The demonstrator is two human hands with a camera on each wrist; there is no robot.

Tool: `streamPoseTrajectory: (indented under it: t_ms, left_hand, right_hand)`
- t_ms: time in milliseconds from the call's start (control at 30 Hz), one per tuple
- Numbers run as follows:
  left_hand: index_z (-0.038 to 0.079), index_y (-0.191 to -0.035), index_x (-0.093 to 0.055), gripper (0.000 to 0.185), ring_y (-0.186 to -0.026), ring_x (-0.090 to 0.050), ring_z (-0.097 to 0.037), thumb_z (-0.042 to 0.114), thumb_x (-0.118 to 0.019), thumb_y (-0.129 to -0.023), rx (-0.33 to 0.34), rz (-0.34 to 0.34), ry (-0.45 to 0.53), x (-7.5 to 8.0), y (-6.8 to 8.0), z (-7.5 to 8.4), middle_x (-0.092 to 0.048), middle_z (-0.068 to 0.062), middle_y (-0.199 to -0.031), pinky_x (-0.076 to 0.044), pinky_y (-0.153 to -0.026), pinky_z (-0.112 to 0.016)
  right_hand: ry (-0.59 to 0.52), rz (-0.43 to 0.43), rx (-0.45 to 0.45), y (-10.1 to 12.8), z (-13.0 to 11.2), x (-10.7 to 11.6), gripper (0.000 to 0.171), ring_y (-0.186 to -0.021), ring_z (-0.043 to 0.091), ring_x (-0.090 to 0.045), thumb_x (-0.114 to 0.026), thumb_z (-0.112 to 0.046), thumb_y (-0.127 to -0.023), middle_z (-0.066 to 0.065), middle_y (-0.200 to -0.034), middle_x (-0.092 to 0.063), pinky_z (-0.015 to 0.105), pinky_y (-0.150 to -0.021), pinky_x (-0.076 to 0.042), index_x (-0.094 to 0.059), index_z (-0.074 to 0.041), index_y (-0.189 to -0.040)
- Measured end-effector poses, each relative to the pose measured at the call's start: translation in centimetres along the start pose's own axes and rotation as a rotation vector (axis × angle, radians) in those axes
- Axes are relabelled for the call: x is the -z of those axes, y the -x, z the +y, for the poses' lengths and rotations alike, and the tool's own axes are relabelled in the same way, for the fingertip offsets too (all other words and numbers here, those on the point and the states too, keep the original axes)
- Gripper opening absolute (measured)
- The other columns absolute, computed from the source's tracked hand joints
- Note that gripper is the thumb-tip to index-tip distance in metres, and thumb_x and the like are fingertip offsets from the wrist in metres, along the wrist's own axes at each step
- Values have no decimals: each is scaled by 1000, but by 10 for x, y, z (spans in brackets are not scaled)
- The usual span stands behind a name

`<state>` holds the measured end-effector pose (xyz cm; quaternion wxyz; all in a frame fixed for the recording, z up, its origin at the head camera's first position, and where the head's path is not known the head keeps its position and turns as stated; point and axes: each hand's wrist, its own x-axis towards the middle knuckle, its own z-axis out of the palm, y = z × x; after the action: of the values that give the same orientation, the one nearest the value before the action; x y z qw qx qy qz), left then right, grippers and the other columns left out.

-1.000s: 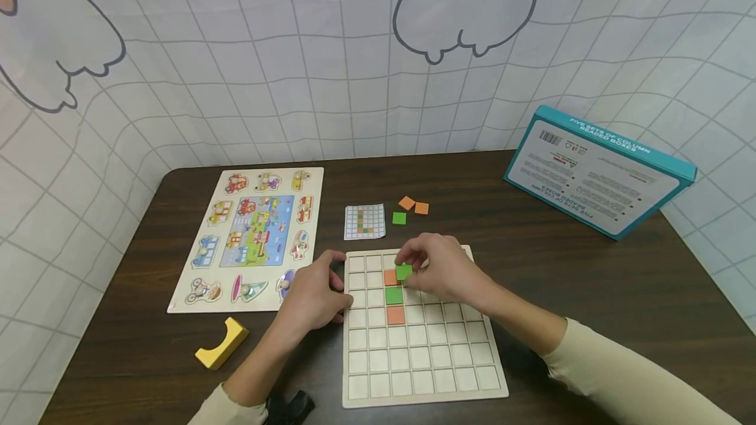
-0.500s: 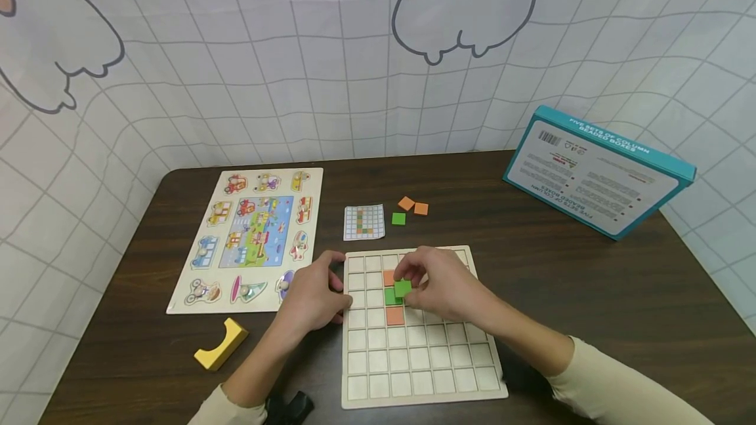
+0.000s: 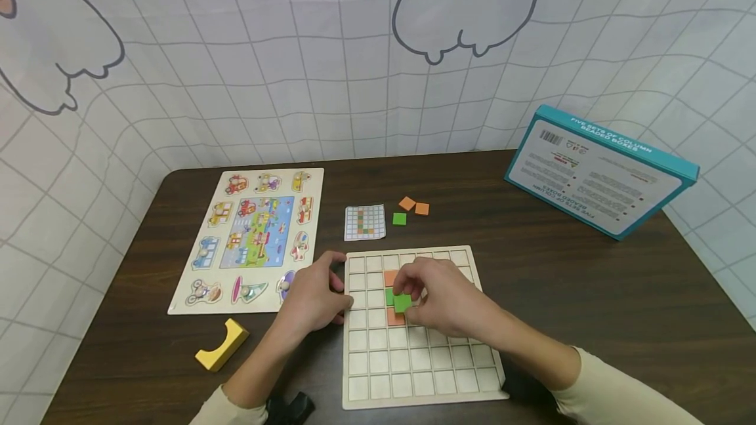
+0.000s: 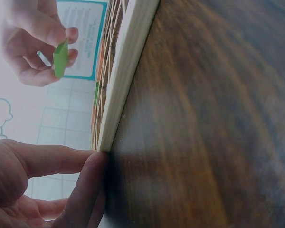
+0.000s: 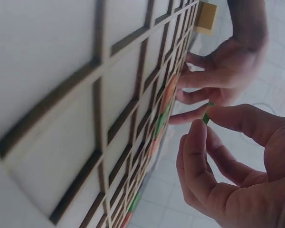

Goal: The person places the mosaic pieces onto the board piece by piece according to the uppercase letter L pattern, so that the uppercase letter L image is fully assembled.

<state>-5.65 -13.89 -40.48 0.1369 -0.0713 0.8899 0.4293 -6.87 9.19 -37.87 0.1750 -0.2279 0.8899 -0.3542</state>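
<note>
My right hand (image 3: 443, 294) pinches a green square tile (image 3: 403, 303) between thumb and fingertips. In the left wrist view this tile (image 4: 60, 59) is held raised above the pale grid board (image 3: 413, 372). A column of tiles lies in the board's third column: an orange tile (image 3: 390, 278), a green tile (image 3: 389, 296) and another orange tile (image 3: 394, 317), the lower two partly covered by the held one. Against the board's left edge rests my left hand (image 3: 312, 297), thumb and forefinger spread along it, touching the rim near the upper corner.
Beyond the board lie a small printed pattern card (image 3: 364, 222), a loose green tile (image 3: 399, 219) and two orange tiles (image 3: 422, 208). A picture puzzle board (image 3: 307, 182) and a yellow arch block (image 3: 222, 345) are at left. A teal-edged box (image 3: 596, 176) stands back right.
My right hand has moved the green tile down along the column, from beside the top orange tile to over the lower green and orange tiles. The left hand stays put.
</note>
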Motion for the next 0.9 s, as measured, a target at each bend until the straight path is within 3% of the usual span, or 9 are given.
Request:
streamPoseTrajectory:
  t_ms: [533,900]
  left_hand:
    - [6,-142,-55,66,-51,-66,-17,-3,-80,-81,2,4,-11,0,-2,-1,-60,-11,-88,-57,-47,-29]
    - [6,-141,-55,66,-51,-66,-17,-1,-81,-81,-3,4,-26,0,-2,-1,-61,-9,-88,-56,-47,-28]
  right_hand:
    - [83,-97,128,4,-5,-5,25,-74,9,-56,-79,2,-72,-6,-78,-63,23,-69,-50,-70,-16,-87]
    - [96,-139,124,1,-5,-11,26,-70,7,-54,-80,3,-71,-4,-75,-62,23,-65,-48,-67,-15,-84]
